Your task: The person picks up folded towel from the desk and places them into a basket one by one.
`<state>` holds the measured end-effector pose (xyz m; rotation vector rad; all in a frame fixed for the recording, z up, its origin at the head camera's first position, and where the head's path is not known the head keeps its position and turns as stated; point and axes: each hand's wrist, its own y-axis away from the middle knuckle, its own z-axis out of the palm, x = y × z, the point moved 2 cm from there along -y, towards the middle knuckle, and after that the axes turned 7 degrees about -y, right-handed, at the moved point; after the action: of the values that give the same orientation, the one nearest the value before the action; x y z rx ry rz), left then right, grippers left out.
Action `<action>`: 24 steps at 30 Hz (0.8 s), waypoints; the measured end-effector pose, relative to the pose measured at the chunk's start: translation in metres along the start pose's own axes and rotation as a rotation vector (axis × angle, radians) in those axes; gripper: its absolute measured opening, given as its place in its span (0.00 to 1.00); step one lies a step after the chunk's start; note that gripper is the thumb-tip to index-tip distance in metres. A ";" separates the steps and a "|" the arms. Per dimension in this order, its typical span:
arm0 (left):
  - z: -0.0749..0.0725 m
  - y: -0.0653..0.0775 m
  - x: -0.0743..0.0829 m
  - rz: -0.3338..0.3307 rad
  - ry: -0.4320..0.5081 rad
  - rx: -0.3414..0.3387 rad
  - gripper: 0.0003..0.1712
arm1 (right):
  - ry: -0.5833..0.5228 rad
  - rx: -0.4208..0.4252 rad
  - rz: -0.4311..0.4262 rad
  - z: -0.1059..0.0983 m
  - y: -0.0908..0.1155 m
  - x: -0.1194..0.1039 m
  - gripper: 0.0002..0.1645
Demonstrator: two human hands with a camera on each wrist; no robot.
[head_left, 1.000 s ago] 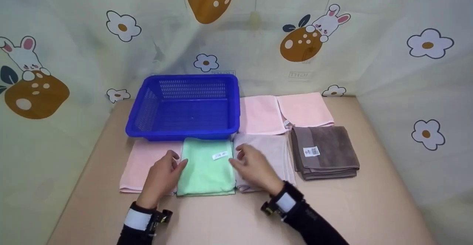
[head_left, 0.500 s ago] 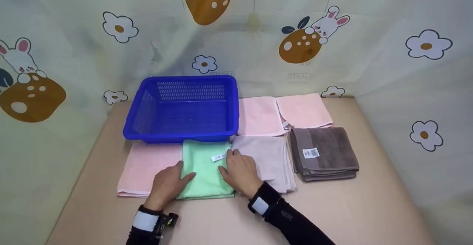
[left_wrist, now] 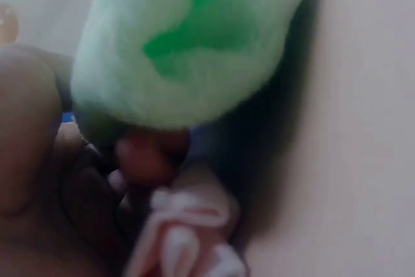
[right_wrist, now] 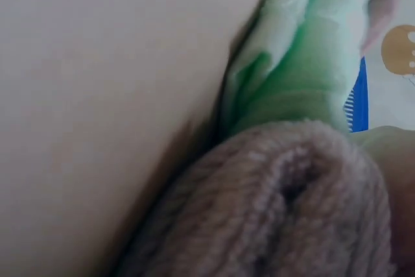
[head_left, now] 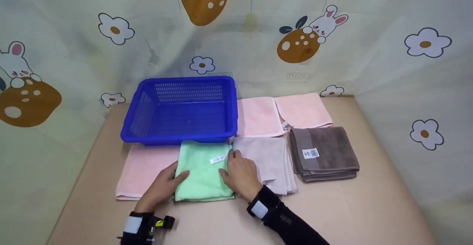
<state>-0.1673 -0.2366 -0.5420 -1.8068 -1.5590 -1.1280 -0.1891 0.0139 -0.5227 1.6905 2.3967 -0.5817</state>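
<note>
A folded green towel [head_left: 203, 174] with a white label lies in front of the basket, between a pink towel [head_left: 147, 173] and a pale mauve towel [head_left: 264, 156]. My left hand [head_left: 160, 186] grips its left edge, thumb on top. In the left wrist view, fingertips [left_wrist: 146, 157] show under the green towel's rounded fold. At the right edge, my right hand [head_left: 242, 173] holds the towel with the thumb over it; the other fingers are partly hidden beside the mauve towel. The right wrist view has the mauve towel's thick fold [right_wrist: 272, 205] close up, before the green folds [right_wrist: 311, 63].
Behind the green towel stands a blue plastic basket [head_left: 179, 141], its inside bare. Two folded pink towels [head_left: 258, 115] lie to its right at the back. A folded brown towel [head_left: 329, 149] sits at the right. Patterned curtain [head_left: 251, 41] encloses the table [head_left: 369, 208].
Both hands have come down onto the green towel's sides and taken hold of it. The towel has shifted slightly left at its left edge. The mauve towel's near edge is now rumpled.
</note>
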 end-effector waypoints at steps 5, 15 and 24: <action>-0.002 0.001 0.000 -0.005 0.020 -0.034 0.32 | 0.036 -0.027 0.039 0.001 -0.005 -0.002 0.38; 0.001 -0.007 -0.002 -0.052 -0.041 0.001 0.31 | 0.107 0.058 0.055 0.001 -0.011 0.009 0.40; 0.006 -0.007 -0.003 -0.023 -0.120 0.021 0.30 | -0.075 -0.211 0.125 0.000 -0.022 0.007 0.36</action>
<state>-0.1721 -0.2322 -0.5481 -1.8780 -1.6569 -1.0266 -0.2119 0.0136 -0.5200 1.6808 2.1945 -0.3532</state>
